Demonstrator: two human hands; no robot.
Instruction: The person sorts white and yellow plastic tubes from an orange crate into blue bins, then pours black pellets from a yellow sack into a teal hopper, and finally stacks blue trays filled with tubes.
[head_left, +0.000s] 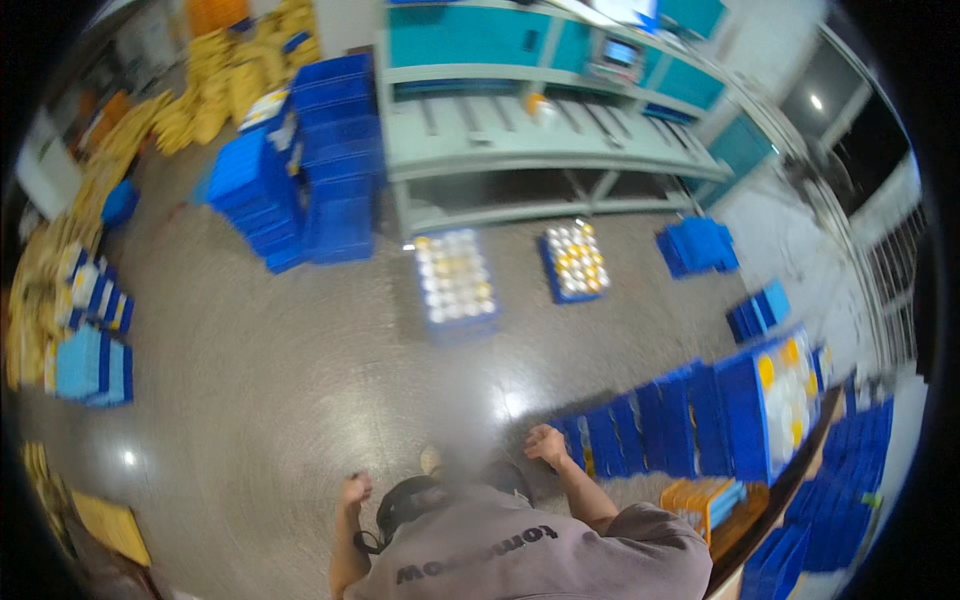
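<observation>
Left hand [355, 489] and right hand [546, 446], near blue crates [655, 425].
Fingers [538, 436] curled; whether they grip anything, we cannot tell. Right hand is nearer the blue crates, stacked, we judge, to save space; beyond, two filled crates [460, 328] sit before the pale counter [460, 152], probably for easy reach.

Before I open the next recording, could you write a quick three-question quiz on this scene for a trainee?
1. True or false: the left hand is apart from the teal-panelled machine.
2. Which is nearest the right hand? A) the yellow pile at upper left; B) the row of dark blue crates; C) the machine.
3. Fill in: the two filled crates on the floor before the machine hold round items, white and ____.

Key: 1. True. 2. B. 3. Yellow.
</observation>
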